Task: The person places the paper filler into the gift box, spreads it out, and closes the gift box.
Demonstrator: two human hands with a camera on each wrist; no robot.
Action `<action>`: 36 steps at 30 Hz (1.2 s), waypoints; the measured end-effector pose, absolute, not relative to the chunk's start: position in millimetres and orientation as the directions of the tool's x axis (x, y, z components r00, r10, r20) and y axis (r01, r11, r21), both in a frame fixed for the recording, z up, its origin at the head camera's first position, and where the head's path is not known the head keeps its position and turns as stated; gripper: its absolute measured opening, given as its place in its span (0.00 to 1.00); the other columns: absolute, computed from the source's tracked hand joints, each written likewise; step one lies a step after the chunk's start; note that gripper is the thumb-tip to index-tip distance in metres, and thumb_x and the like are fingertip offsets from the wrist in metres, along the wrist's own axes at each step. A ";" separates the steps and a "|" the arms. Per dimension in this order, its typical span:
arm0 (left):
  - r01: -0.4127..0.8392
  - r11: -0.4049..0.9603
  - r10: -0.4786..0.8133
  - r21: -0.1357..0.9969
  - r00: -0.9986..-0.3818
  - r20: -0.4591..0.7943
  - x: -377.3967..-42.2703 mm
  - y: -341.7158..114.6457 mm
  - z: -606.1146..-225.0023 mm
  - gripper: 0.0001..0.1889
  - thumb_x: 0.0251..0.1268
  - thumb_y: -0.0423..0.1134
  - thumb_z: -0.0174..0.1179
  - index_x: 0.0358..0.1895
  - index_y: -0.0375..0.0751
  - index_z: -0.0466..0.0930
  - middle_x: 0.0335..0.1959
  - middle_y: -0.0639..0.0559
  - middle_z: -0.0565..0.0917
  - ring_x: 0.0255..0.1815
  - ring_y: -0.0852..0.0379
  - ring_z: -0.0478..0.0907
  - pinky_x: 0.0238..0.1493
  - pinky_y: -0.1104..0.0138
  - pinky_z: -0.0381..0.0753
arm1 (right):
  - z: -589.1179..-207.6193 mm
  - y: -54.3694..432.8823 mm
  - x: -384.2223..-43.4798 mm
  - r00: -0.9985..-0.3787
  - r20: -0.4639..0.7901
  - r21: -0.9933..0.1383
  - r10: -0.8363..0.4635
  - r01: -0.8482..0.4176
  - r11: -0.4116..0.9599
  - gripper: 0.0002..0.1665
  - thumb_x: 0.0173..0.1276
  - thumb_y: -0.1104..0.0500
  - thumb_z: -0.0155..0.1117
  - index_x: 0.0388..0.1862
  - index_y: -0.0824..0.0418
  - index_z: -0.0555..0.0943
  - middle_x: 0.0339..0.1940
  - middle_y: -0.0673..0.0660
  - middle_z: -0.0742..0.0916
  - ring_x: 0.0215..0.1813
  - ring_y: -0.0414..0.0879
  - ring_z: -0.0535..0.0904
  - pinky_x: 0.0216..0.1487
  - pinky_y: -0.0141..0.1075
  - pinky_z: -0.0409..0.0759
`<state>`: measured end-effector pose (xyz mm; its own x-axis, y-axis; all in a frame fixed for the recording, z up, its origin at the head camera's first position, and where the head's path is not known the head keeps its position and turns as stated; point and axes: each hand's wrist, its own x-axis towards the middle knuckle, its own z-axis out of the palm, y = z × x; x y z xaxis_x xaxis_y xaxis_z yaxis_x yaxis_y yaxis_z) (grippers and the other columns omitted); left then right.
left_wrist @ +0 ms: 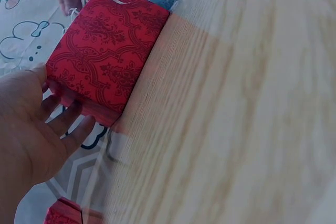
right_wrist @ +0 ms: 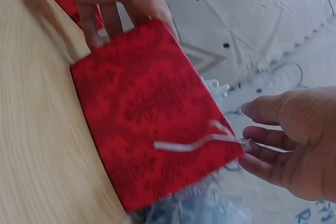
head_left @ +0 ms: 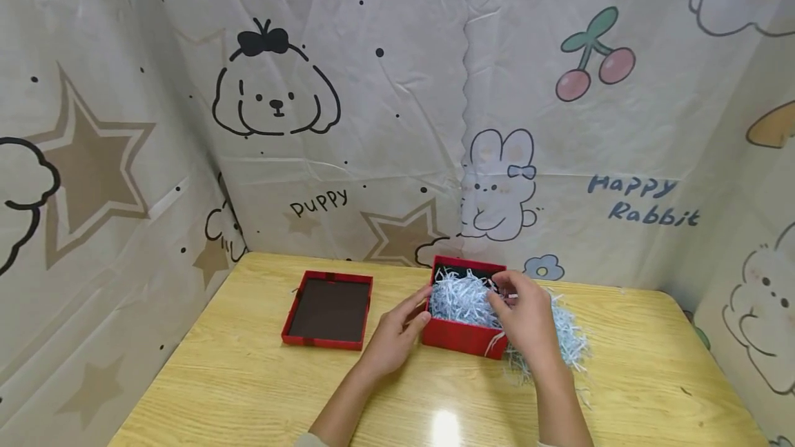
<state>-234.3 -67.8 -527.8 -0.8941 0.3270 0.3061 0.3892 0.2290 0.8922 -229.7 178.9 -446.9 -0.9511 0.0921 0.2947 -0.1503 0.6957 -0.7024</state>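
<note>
A red patterned box [head_left: 462, 336] stands at the back of the table, its dark inside filled with pale blue shredded paper [head_left: 462, 299]. My left hand [head_left: 394, 340] rests against the box's left side, fingers fairly straight and thumb by the near corner; the left wrist view shows this left hand [left_wrist: 42, 124] along the side wall. Over the right rim is my right hand [head_left: 524, 312], fingers loosely bent at the paper. In the right wrist view, a gap separates thumb and fingers of the right hand [right_wrist: 294, 140]. A pale strip [right_wrist: 194, 144] hangs over the box's front.
A red box lid [head_left: 329, 309] with a dark inside lies on the wooden table [head_left: 248, 378] to the left. More shredded paper [head_left: 568, 336] is heaped on the table right of the box. A printed cloth [head_left: 385, 123] hangs close behind the table.
</note>
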 end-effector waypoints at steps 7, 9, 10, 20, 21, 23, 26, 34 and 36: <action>0.362 0.233 0.326 0.902 -0.903 0.279 -234.5 -67.7 -526.4 0.27 0.85 0.41 0.54 0.82 0.47 0.66 0.82 0.55 0.66 0.75 0.49 0.73 0.73 0.57 0.75 | -449.5 214.6 -221.5 -0.947 0.253 -0.757 0.199 -0.066 0.650 0.20 0.75 0.61 0.70 0.63 0.65 0.82 0.59 0.66 0.86 0.60 0.62 0.83 0.63 0.57 0.84; 0.356 0.229 0.323 0.906 -0.906 0.274 -234.5 -67.7 -526.1 0.28 0.84 0.41 0.55 0.82 0.48 0.67 0.82 0.56 0.65 0.75 0.50 0.73 0.73 0.58 0.75 | -450.1 228.5 -219.8 -0.941 0.247 -0.763 0.230 -0.042 0.645 0.20 0.76 0.61 0.70 0.64 0.65 0.82 0.60 0.67 0.86 0.61 0.62 0.83 0.63 0.55 0.84; 0.359 0.223 0.320 0.906 -0.905 0.280 -234.4 -67.6 -526.2 0.28 0.84 0.41 0.55 0.82 0.48 0.67 0.82 0.55 0.66 0.75 0.49 0.74 0.73 0.57 0.75 | -450.7 236.2 -219.3 -0.937 0.247 -0.765 0.245 -0.034 0.643 0.21 0.76 0.61 0.70 0.64 0.65 0.82 0.59 0.67 0.86 0.61 0.62 0.83 0.63 0.55 0.84; 0.371 0.220 0.310 0.902 -0.903 0.296 -233.2 -67.7 -525.1 0.27 0.84 0.42 0.55 0.82 0.49 0.67 0.82 0.53 0.66 0.75 0.46 0.74 0.72 0.52 0.75 | -474.9 315.8 -210.4 -0.930 0.171 -0.804 0.324 0.058 0.592 0.29 0.77 0.49 0.70 0.67 0.67 0.80 0.62 0.70 0.85 0.41 0.15 0.71 0.40 0.13 0.76; 0.371 0.223 0.308 0.901 -0.904 0.296 -233.2 -68.0 -525.2 0.27 0.84 0.42 0.55 0.82 0.48 0.67 0.82 0.53 0.66 0.75 0.46 0.74 0.72 0.53 0.76 | -477.6 320.2 -209.4 -0.935 0.148 -0.808 0.323 0.074 0.584 0.31 0.77 0.47 0.69 0.69 0.66 0.79 0.64 0.71 0.85 0.41 0.15 0.70 0.40 0.14 0.76; 0.365 0.231 0.307 0.902 -0.907 0.289 -233.1 -68.7 -525.8 0.27 0.85 0.42 0.54 0.82 0.48 0.67 0.82 0.53 0.66 0.75 0.46 0.73 0.73 0.54 0.75 | -483.0 326.6 -207.4 -0.946 0.108 -0.808 0.307 0.096 0.581 0.36 0.77 0.43 0.67 0.71 0.66 0.77 0.66 0.71 0.83 0.44 0.19 0.74 0.38 0.16 0.77; 0.356 0.243 0.312 0.902 -0.909 0.275 -232.8 -69.2 -526.1 0.27 0.85 0.42 0.54 0.82 0.48 0.66 0.82 0.54 0.66 0.76 0.48 0.73 0.73 0.56 0.75 | -489.2 329.9 -205.0 -0.962 0.075 -0.807 0.262 0.096 0.583 0.40 0.78 0.39 0.65 0.75 0.66 0.74 0.70 0.71 0.80 0.55 0.41 0.85 0.40 0.16 0.77; 0.357 0.228 0.328 0.906 -0.904 0.273 -233.0 -67.6 -525.1 0.28 0.85 0.43 0.54 0.82 0.48 0.66 0.82 0.53 0.66 0.76 0.49 0.73 0.73 0.57 0.75 | -495.6 318.3 -211.9 -0.998 0.056 -0.812 0.036 -0.024 0.584 0.49 0.75 0.42 0.71 0.83 0.64 0.63 0.80 0.74 0.67 0.77 0.76 0.63 0.74 0.72 0.64; 0.355 0.230 0.325 0.906 -0.906 0.273 -233.1 -67.3 -525.3 0.28 0.85 0.42 0.54 0.82 0.48 0.66 0.82 0.54 0.66 0.76 0.49 0.73 0.73 0.57 0.76 | -496.3 312.6 -215.1 -0.998 0.058 -0.805 0.004 -0.045 0.591 0.51 0.72 0.42 0.73 0.84 0.61 0.63 0.82 0.73 0.66 0.78 0.76 0.61 0.75 0.73 0.60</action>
